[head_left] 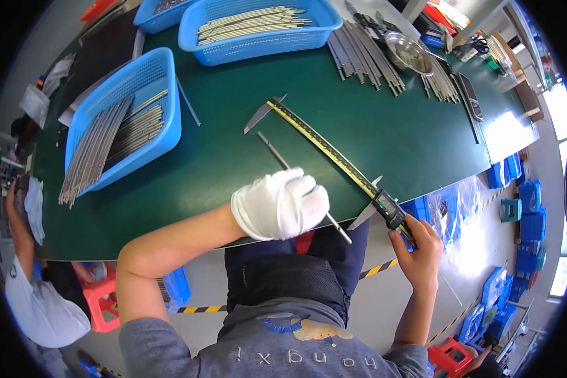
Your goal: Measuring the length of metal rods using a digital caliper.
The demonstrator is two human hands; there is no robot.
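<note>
My left hand [280, 205], in a white glove, is closed round a thin metal rod [339, 229]. The rod slants across the table edge, its far end on the green top and its near end past the edge. My bare right hand [417, 249] grips a long digital caliper [324, 146] by its display end. The caliper's jaws are spread wide apart, and its beam reaches diagonally over the table to the far left. The rod lies beside the caliper, between the jaws' ends; whether it touches them I cannot tell.
A blue basket [174, 107] of rods stands at left, another blue basket [258, 53] at the back. Loose rods [365, 53], a metal bowl [409, 53] and a phone-like device [470, 96] lie at back right on the green table [220, 157]. Another person [41, 296] sits at far left.
</note>
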